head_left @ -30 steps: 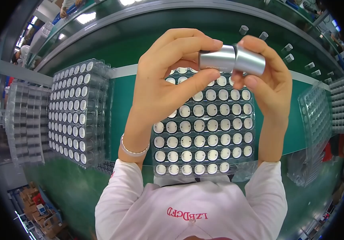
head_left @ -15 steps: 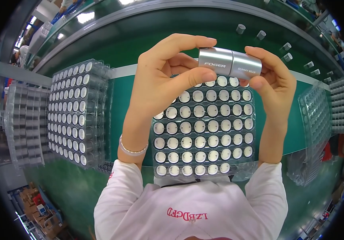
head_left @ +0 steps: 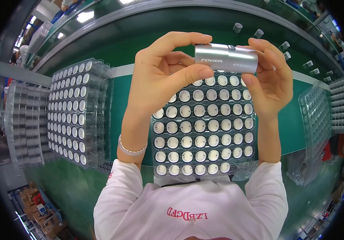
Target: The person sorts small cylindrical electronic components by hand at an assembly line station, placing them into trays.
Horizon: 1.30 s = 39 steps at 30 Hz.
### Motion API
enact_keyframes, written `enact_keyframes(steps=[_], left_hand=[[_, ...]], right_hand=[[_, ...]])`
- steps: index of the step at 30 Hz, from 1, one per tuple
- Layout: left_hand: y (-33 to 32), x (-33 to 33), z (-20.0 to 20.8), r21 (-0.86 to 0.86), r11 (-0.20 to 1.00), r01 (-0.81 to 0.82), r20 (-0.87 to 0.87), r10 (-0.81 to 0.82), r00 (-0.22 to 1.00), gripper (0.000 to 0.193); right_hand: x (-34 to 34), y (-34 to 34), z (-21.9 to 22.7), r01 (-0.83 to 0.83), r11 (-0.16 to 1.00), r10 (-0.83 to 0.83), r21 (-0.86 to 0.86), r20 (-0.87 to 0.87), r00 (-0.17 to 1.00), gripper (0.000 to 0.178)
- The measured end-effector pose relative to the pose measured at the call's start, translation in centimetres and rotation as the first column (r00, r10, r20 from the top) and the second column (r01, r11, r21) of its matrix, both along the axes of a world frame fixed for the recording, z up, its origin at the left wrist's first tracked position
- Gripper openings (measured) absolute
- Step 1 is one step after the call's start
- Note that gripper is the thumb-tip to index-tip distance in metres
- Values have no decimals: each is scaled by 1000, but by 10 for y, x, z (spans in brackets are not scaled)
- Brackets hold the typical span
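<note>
Silver cylinder [head_left: 226, 58], two short sections set end to end, is held up above the far edge of a clear tray [head_left: 192, 119].

Nearest is the person's white shirt [head_left: 196, 210]. Just past it, the tray reaches the near edge of the green counter [head_left: 122, 106]; its nearest row of round white ends [head_left: 200, 126] stops short of the tray's near right corner. Toward the counter's left end stands a stack of filled trays [head_left: 96, 108]; by its right end lean clear trays [head_left: 316, 128].

Farther out, the left hand [head_left: 160, 68], a pale bracelet [head_left: 132, 151] at its wrist, pinches the left section between fingers and thumb. The right hand [head_left: 274, 76] grips the right section likewise, the two hands well apart with only the piece between them.

A second ago the sections met at an angle; now they run in one straight line. Since half a second ago the right one shows a different printed face, and a small dark slot [head_left: 232, 47] has come up at the join. I judge that the right section has been turned and now sits flush.

Beyond the counter's far edge, loose short cylinders [head_left: 258, 33] have shifted slightly left.
</note>
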State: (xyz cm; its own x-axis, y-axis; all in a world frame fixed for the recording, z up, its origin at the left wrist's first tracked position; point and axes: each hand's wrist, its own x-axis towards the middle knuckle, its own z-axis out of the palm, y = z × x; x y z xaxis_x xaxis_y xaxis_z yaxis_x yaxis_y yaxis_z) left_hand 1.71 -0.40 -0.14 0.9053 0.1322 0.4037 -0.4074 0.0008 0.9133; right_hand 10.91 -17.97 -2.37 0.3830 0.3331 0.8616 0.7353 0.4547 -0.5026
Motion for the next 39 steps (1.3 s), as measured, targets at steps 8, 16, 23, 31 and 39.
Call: enact_keyframes(steps=[8,16,23,31,39], left_hand=[[2,2,-2,89,995,-37,4,37,999,48],[9,19,-18,19,999,38,-310,-30,950,33],[10,24,-25,-79,994,77,-416,-103,903,37],[4,21,-25,379,917,-122,42,115,992,37],[-5,16,-28,128,986,-103,335,55,940,51]], right_hand=[[3,-4,2,27,992,-37,-121,-82,996,24],[6,5,-13,-22,948,-203,-318,-656,727,32],[11,6,-17,-17,944,-221,-329,-671,707,35],[16,13,-26,-63,998,46,-22,-468,882,22],[10,13,-26,-160,986,149,-34,-224,963,42]])
